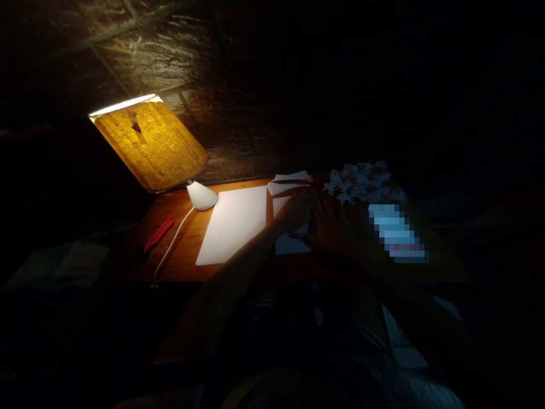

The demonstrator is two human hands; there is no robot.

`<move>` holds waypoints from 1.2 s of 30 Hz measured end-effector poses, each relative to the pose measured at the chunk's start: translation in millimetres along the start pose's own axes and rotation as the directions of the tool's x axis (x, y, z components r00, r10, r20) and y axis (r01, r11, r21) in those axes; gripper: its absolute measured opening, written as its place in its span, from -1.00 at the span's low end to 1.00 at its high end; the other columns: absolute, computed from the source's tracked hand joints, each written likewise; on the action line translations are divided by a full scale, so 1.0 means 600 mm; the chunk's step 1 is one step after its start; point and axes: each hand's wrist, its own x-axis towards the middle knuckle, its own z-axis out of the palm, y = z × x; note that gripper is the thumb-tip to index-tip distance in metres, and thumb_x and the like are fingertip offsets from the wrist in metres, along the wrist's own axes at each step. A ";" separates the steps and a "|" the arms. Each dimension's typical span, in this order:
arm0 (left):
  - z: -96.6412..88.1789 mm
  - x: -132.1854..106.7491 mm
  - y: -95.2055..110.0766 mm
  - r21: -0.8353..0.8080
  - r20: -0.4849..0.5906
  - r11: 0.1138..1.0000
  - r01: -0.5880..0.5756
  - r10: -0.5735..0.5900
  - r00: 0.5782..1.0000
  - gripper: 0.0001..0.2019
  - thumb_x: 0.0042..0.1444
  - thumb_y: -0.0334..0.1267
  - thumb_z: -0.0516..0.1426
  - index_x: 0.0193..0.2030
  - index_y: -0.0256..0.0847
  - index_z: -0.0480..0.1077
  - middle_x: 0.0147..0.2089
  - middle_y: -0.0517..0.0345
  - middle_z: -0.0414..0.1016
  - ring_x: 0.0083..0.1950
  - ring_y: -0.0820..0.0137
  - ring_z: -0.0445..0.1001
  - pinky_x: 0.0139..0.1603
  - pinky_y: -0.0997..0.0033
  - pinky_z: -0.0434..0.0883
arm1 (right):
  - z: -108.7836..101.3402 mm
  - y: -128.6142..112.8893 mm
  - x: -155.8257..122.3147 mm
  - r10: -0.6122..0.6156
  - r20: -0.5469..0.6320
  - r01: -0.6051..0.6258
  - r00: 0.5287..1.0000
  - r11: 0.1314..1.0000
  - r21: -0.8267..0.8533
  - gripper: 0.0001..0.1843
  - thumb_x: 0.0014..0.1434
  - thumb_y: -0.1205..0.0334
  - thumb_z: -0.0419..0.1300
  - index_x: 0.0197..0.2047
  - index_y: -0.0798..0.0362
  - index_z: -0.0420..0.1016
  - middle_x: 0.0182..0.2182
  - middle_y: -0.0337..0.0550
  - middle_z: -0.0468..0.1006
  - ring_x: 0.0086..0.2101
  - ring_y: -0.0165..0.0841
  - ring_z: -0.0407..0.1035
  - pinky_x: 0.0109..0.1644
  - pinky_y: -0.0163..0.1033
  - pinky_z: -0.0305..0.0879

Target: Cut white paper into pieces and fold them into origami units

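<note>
A folded or cut white paper (pixel 292 246) lies on the wooden table under both of my hands. My left hand (pixel 296 209) rests flat across its upper part, fingers stretched toward the far side. My right hand (pixel 332 227) is laid over its right side, thumb spread to the left and fingers pointing away, close to my left fingertips. Dim light blurs the finger outlines. Just left of my hands is a larger blank white sheet (pixel 238 218). Beyond them, a slim dark tool with a red part (pixel 292 182) lies on some smaller white paper pieces (pixel 281 190).
A lamp with a glowing yellow shade (pixel 153 147) stands at the back left, its white cord (pixel 174 234) running to the front edge. Left of the cord lies a red-handled object (pixel 159 234). Crumpled paper scraps (pixel 366 182) and a pixelated bright rectangle (pixel 398 233) are at the right.
</note>
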 end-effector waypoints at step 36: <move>-0.011 0.001 0.009 -0.016 0.073 1.000 0.011 -0.010 0.997 -0.31 0.44 -0.21 -0.10 0.66 -0.29 -0.11 0.70 -0.04 -0.12 0.72 0.20 -0.17 0.67 -0.01 -0.09 | -0.069 -0.008 -0.045 -0.113 0.029 0.114 0.993 0.992 -0.057 -0.20 0.41 -0.34 0.08 0.37 0.16 0.49 0.39 0.26 0.43 0.41 0.37 0.10 0.45 0.52 -0.14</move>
